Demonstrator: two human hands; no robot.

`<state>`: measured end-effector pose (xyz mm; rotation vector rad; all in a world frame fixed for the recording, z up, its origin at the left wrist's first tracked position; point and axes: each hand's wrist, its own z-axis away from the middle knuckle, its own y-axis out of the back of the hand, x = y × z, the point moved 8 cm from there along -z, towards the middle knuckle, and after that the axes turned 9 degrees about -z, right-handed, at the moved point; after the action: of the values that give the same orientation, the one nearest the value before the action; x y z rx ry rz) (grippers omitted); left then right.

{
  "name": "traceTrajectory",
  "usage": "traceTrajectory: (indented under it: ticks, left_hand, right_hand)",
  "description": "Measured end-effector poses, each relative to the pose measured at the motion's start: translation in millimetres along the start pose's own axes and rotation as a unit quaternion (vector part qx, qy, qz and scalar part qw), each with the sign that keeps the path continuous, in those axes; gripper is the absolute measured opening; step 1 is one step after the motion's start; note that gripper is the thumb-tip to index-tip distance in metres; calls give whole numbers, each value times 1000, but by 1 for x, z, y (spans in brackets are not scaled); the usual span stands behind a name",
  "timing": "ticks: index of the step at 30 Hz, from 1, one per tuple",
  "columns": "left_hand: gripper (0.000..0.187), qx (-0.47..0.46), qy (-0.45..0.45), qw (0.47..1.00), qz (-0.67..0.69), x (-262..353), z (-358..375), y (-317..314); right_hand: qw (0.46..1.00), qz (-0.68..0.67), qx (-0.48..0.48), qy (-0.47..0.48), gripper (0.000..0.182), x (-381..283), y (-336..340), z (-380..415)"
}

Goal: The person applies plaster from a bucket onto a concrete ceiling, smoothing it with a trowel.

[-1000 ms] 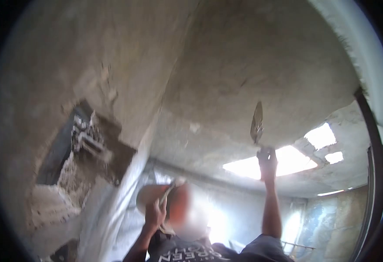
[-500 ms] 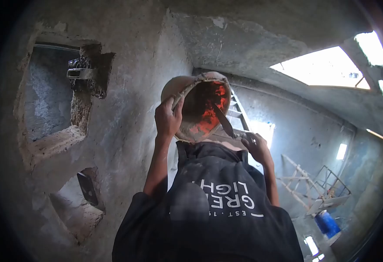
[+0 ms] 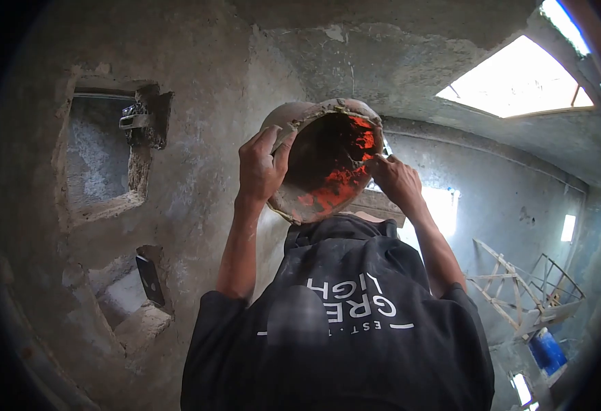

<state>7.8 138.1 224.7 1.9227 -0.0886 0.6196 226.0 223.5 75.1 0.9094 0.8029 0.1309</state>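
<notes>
A bucket [image 3: 328, 195] with a mortar-crusted rim and orange-red patches inside is held tilted, its mouth facing me. My left hand [image 3: 263, 164] grips the rim on the left, thumb toward the opening and fingers over the edge. On the opposite side, my right hand [image 3: 397, 181] is closed at the rim. A thin grey edge of the trowel [image 3: 359, 163] seems to reach from its fingers into the bucket; most of the tool is hidden. The dark inner side of the bucket is too shadowed to make out its contents.
Rough plastered wall on the left has a square opening [image 3: 98, 151] and a lower niche holding a dark phone-like slab [image 3: 149, 279]. To the right stand a wooden frame [image 3: 509, 284] and a blue container [image 3: 547, 353]. Bright light enters through an overhead opening [image 3: 519, 79].
My right hand has moved left and up to the bucket's rim. The trowel blade, plainly visible before, is now mostly out of sight. The bucket's mouth has shifted slightly right.
</notes>
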Motion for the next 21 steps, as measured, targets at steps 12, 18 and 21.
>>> traceTrajectory:
  ticks: [12,18,21]
  left_hand:
    - [22,-5,-62,998,-16,49,-14,-3]
    - [22,-12,-70,997,-8,59,-20,-2]
    - [22,-9,-54,998,-16,53,-24,-2]
  right_hand:
    - [991,-38,-94,92,19,-21,9,17]
    - [977,-112,-59,174,22,-30,6,16]
    - [952,-175,-80,239,24,-26,-15,15]
